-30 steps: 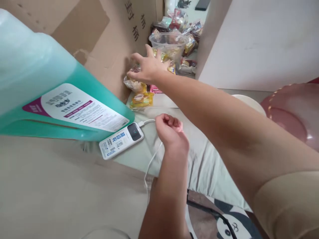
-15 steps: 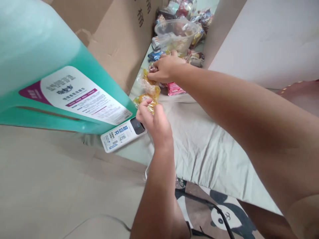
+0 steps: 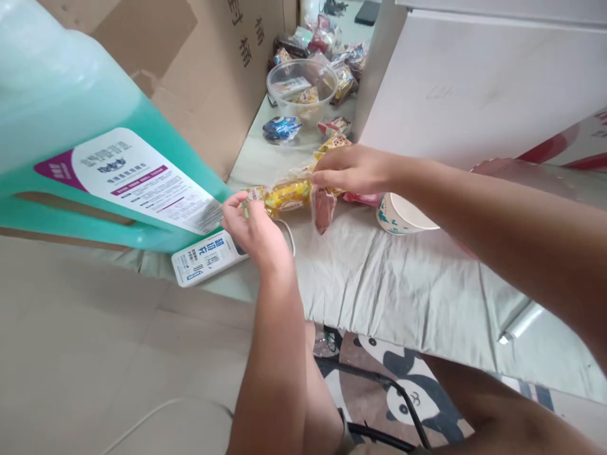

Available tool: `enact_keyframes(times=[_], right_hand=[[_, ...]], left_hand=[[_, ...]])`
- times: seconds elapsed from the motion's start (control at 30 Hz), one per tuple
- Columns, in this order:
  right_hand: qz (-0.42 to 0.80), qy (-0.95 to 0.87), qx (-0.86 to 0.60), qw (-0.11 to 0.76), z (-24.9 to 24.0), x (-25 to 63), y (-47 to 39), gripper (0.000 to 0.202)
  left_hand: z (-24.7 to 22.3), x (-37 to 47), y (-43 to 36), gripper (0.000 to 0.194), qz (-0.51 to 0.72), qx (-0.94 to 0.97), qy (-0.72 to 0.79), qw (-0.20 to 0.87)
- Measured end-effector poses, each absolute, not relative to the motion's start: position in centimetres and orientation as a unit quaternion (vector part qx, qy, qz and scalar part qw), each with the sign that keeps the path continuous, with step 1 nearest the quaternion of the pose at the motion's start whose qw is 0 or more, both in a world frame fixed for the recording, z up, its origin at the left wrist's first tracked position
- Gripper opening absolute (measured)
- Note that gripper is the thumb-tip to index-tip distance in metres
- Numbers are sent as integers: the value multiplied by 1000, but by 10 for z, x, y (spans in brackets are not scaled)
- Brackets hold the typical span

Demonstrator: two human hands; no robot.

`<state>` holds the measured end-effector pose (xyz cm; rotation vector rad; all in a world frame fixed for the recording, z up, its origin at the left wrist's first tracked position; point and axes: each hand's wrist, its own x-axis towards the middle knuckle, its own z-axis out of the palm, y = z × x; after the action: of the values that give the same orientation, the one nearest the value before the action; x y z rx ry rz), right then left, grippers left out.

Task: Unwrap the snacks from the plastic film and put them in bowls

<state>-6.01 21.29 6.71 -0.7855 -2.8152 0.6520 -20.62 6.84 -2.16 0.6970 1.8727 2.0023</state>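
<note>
Reaching in over the cloth-covered surface (image 3: 360,278), the right hand (image 3: 355,169) curls downward over the upper end of a reddish-brown wrapped snack (image 3: 324,213); whether its fingers pinch the wrapper or only touch it, I cannot tell; the snack lies directly below those fingertips, its long axis running almost straight up and down the view, its narrower end pointing toward the person; just left of it lies a yellow packet (image 3: 290,193), long axis roughly side to side; the left hand (image 3: 258,232) is at that packet's left, fingers bent, and its grip cannot be made out; the white power bank (image 3: 203,258) is just beneath the left hand; a paper cup (image 3: 403,216) stands below the right wrist.
</note>
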Motion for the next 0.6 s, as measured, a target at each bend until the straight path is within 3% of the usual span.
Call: enact_keyframes(times=[0.2, 0.3, 0.43, 0.6], right_hand=[[115, -916, -364, 120, 57, -5, 219, 38], [78, -907, -411, 51, 30, -6, 235, 51], [107, -886, -451, -11, -2, -22, 260, 77], [106, -907, -407, 12, -19, -10, 275, 71]], left_hand=[[-24, -204, 92, 15, 688, 237, 671, 142], [-20, -197, 98, 13, 677, 238, 687, 114], [-4, -178, 90, 23, 665, 314, 678, -17], [12, -158, 82, 23, 647, 371, 665, -39]])
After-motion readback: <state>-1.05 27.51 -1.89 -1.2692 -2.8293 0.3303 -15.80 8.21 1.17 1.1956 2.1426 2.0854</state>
